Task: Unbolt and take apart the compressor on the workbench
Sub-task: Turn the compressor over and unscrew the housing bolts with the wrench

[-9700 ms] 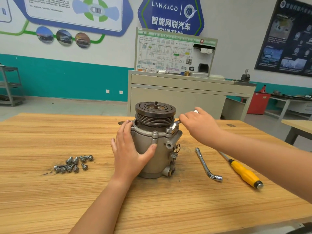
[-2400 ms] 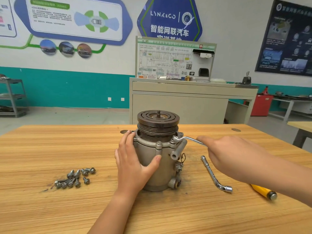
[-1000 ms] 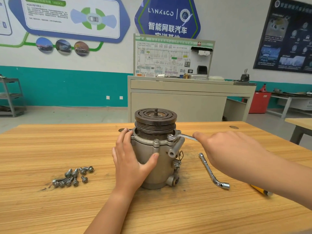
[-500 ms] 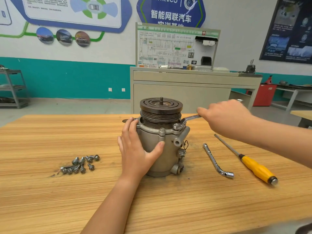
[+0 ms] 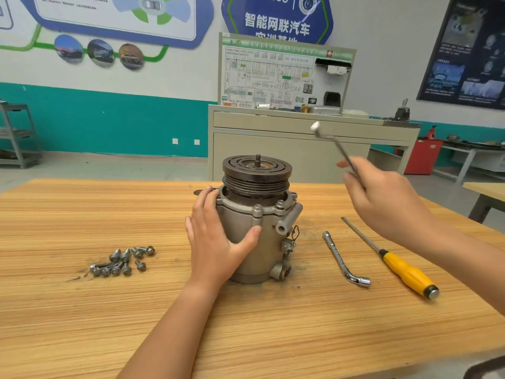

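Observation:
The grey metal compressor (image 5: 266, 236) stands upright in the middle of the wooden workbench (image 5: 82, 310), its dark grooved pulley on top. My left hand (image 5: 216, 242) is wrapped around its left side, thumb across the front. My right hand (image 5: 382, 198) is raised in the air to the right of the compressor and holds a slim L-shaped socket wrench (image 5: 334, 144), whose socket end points up and left, clear of the bolts. Two bolt heads (image 5: 269, 207) show on the front of the compressor's flange.
A pile of several loose bolts (image 5: 121, 261) lies on the bench to the left. A second L-shaped wrench (image 5: 345, 259) and a yellow-handled screwdriver (image 5: 393, 259) lie to the right. A beige cabinet with a wiring panel (image 5: 287, 132) stands behind the bench.
My right hand has lifted the wrench off the flange bolt and raised it up and to the right. My left hand keeps its hold on the compressor.

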The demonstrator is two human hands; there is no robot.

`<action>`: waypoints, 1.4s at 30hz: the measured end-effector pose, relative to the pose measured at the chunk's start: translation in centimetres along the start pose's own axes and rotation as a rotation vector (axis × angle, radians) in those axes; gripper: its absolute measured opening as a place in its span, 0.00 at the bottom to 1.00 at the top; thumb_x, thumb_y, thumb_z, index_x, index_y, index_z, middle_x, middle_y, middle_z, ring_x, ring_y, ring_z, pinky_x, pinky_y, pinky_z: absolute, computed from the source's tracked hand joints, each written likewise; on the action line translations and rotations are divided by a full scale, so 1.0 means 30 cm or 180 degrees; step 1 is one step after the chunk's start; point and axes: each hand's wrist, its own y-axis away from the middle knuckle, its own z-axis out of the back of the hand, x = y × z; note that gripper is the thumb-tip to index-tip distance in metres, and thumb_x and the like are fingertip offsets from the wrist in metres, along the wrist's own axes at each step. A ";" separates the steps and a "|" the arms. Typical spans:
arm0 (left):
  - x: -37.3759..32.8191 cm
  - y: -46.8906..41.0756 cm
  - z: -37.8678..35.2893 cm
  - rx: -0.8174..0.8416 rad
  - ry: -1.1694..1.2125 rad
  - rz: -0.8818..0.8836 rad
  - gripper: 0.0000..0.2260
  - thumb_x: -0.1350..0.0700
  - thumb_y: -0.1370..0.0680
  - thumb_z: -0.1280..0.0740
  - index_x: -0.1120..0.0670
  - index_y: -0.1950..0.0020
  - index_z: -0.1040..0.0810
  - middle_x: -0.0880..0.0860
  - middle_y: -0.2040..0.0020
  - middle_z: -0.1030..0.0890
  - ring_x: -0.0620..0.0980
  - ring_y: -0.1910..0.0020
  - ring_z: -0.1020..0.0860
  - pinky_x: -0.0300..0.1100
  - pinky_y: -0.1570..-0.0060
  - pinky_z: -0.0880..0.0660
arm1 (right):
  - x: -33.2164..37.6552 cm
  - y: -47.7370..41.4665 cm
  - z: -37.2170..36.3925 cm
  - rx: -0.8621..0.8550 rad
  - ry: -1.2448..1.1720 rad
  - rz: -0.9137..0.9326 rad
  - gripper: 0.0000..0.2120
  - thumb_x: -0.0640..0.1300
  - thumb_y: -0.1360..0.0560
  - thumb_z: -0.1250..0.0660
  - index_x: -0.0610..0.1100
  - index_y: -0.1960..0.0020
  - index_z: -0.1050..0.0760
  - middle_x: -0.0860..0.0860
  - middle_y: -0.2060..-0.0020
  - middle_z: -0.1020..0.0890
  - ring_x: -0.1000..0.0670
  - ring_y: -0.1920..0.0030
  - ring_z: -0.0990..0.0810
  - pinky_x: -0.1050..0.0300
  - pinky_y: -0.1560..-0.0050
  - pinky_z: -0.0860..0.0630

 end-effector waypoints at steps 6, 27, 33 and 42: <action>-0.001 0.002 0.000 -0.0003 -0.0041 0.0014 0.41 0.36 0.34 0.39 0.60 0.29 0.38 0.56 0.28 0.37 0.53 0.29 0.39 0.66 0.33 0.43 | 0.069 0.070 0.057 0.1331 0.0947 -0.0005 0.13 0.44 0.20 0.49 0.54 0.37 0.36 0.53 0.67 0.26 0.53 0.67 0.27 0.55 0.68 0.29; 0.002 -0.005 -0.007 -0.0038 0.0009 -0.0035 0.40 0.37 0.35 0.39 0.60 0.29 0.37 0.56 0.29 0.36 0.51 0.29 0.39 0.66 0.33 0.43 | 0.180 0.105 0.023 0.2612 0.1649 0.0411 0.09 0.45 0.20 0.50 0.46 0.50 0.31 0.51 0.64 0.26 0.51 0.69 0.32 0.58 0.73 0.38; -0.001 -0.003 -0.002 -0.0013 0.0001 -0.0017 0.40 0.37 0.35 0.39 0.60 0.29 0.37 0.56 0.29 0.36 0.52 0.29 0.39 0.64 0.32 0.43 | 0.155 0.040 0.087 0.1683 0.1471 0.0015 0.11 0.53 0.19 0.54 0.51 0.57 0.39 0.53 0.68 0.30 0.54 0.68 0.31 0.58 0.73 0.39; 0.005 0.000 -0.005 -0.0027 0.0000 -0.0022 0.40 0.37 0.34 0.39 0.59 0.29 0.38 0.56 0.29 0.36 0.51 0.29 0.40 0.62 0.31 0.43 | 0.172 -0.037 0.060 0.1964 0.1950 0.0251 0.07 0.45 0.20 0.48 0.48 0.56 0.36 0.53 0.69 0.32 0.54 0.70 0.34 0.58 0.69 0.34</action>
